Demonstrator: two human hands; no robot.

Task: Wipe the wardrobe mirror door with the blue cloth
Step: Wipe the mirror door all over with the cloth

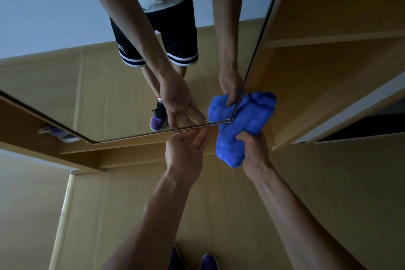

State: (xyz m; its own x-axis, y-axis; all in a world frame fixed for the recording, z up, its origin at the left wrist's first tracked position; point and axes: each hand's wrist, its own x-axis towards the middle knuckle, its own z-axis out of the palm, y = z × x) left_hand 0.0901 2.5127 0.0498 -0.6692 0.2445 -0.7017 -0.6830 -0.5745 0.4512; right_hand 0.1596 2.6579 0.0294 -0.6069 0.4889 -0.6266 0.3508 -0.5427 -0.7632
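The wardrobe mirror door (92,76) fills the upper left, its bottom edge running across the middle and its lower right corner at the centre right. A bunched blue cloth (238,129) is pressed over that corner, and my right hand (254,149) is shut on its lower end. My left hand (188,151) is just below the door's bottom edge, fingers spread, fingertips touching the edge, holding nothing. Both arms and the cloth are doubled as reflections in the glass.
The open wardrobe with wooden shelves (328,39) lies right of the door edge. A wooden floor (131,215) spreads below, with my purple shoes (208,262) at the bottom edge. A pale crumpled item (59,133) lies low on the left.
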